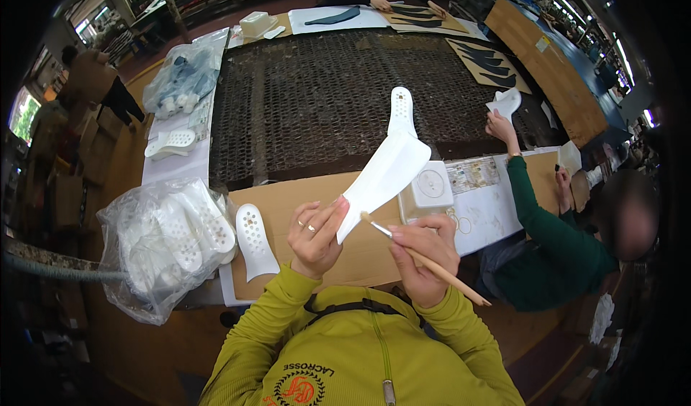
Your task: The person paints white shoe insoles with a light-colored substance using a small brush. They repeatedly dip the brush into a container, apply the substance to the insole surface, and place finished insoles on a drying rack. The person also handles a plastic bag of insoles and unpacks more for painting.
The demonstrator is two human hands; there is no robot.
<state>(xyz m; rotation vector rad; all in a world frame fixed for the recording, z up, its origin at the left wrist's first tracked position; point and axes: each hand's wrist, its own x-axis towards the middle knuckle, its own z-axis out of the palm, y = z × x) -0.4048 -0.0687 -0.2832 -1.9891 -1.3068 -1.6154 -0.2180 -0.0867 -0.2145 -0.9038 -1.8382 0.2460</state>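
Left grip (314, 237) pinches white shell (389, 170); right grip (426, 256), brush (450, 278).

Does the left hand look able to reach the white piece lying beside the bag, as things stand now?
Likely yes. The piece lies near the left hand, with only cardboard between, but that hand may first need to release its held part.

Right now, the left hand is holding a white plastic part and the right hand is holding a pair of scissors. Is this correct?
Not quite: the head view shows the right hand holding a brush with a pale handle, not scissors. The left hand is indeed holding a white plastic part.
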